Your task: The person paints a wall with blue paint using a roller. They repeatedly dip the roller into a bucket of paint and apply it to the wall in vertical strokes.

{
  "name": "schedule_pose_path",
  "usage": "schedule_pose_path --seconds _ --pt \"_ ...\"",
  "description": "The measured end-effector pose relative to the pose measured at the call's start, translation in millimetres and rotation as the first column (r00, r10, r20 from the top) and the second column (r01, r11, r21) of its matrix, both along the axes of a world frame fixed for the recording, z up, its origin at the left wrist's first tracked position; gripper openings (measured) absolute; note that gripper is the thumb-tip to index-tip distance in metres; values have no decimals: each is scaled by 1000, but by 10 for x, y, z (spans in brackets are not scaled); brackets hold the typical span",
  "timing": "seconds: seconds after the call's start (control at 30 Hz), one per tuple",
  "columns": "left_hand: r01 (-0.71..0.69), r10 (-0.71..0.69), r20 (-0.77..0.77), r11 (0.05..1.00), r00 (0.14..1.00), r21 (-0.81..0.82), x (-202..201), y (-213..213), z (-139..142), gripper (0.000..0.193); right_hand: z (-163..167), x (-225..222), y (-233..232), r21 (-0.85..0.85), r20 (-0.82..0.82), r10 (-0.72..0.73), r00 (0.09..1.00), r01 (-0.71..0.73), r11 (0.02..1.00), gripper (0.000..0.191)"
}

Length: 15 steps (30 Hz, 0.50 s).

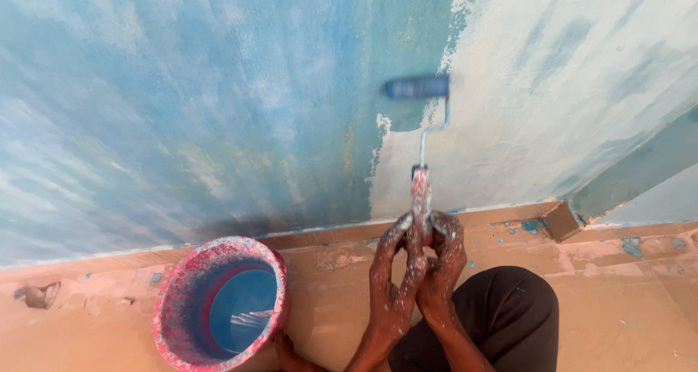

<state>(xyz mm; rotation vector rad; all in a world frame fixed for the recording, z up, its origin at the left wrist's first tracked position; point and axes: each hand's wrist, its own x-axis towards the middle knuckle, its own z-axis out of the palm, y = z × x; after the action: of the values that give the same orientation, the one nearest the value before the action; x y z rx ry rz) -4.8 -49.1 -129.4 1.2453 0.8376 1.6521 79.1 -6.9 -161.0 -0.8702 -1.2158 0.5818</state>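
Head view: both hands (418, 259) clasp paint-spattered roller (417, 88); blue sleeve on wall (182, 110).

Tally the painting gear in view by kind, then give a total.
Rollers: 1, the roller held against the wall by both hands, left hand and right hand, on its handle.
Buckets: 1, the bucket of blue paint on the floor.
Total: 2

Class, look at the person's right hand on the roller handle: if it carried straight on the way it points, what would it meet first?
Probably the wall: the right hand points up along the roller handle towards it. Depth is hard to judge.
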Motion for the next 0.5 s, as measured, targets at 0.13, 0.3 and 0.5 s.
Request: schedule_pose_path --seconds 0.13,0.3,0.5 --pt "-29 30 -23 999 999 12 15 36 -24 51 4 0 -2 4 -7 3 1000 -3 1000 31" --pt "-33 34 1 993 999 -117 45 -109 -283 51 -372 -25 -160 -84 29 -33 999 35 996 34" --pt "-88 85 -109 996 990 -22 31 -120 -252 52 -411 -2 -157 -82 -48 26 998 -30 996 35"
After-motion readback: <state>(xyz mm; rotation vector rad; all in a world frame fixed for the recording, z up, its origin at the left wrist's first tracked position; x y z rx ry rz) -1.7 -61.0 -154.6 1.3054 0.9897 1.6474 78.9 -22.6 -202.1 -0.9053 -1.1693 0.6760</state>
